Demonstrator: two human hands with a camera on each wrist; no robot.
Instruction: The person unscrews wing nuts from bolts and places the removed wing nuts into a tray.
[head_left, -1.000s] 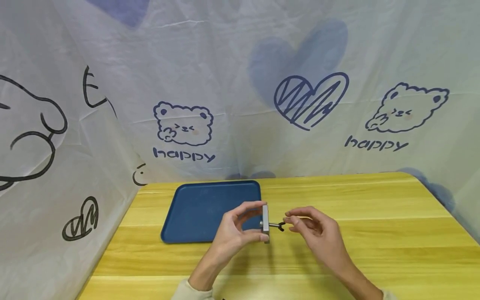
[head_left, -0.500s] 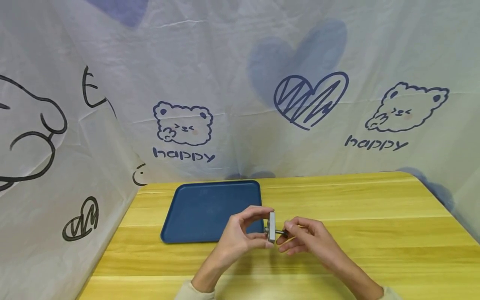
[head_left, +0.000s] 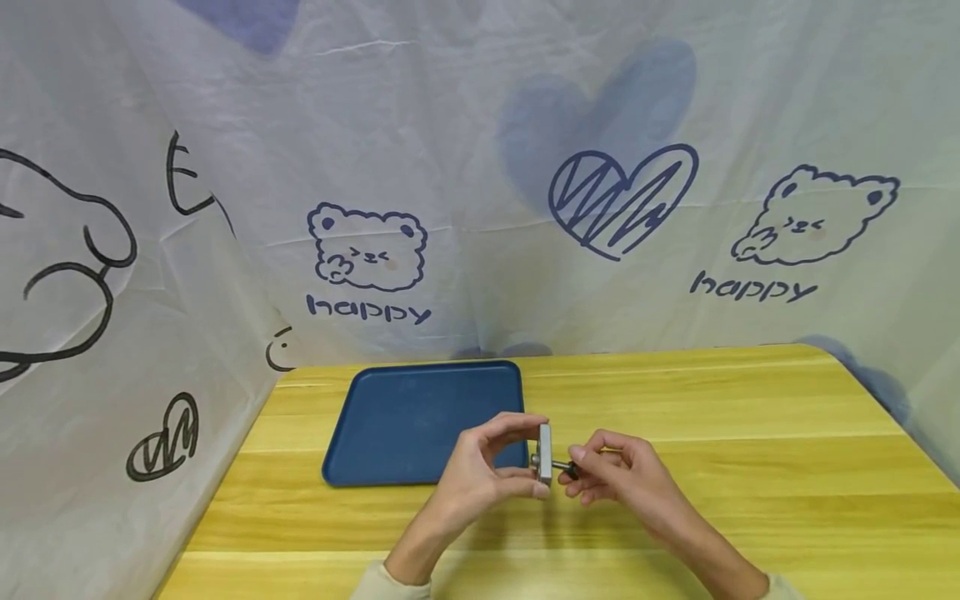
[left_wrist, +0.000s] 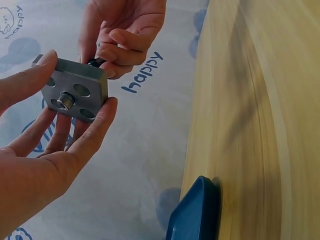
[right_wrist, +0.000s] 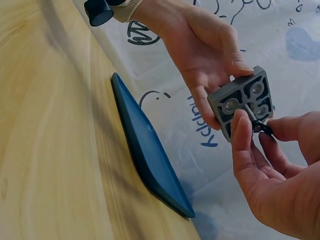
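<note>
My left hand (head_left: 476,475) holds a small square grey metal plate (head_left: 545,456) upright by its edges, thumb on one side and fingers on the other. Several round holes pierce the plate, and a round metal stub (left_wrist: 65,100) stands out from its middle in the left wrist view. From the recessed other face a thin metal rod (head_left: 560,465) runs toward my right hand (head_left: 633,475). Its black wing-shaped end (right_wrist: 261,128) is pinched between the right thumb and fingers, which partly cover it. Both hands are above the table, in front of the tray.
A blue tray (head_left: 420,425) lies on the yellow wood-grain table (head_left: 712,417), left of and behind the hands. Printed white cloth (head_left: 480,167) hangs behind the table and along its left side.
The right fingers, at the black end a second ago, have closed round it and shifted slightly. The left hand and plate have moved a little right and down.
</note>
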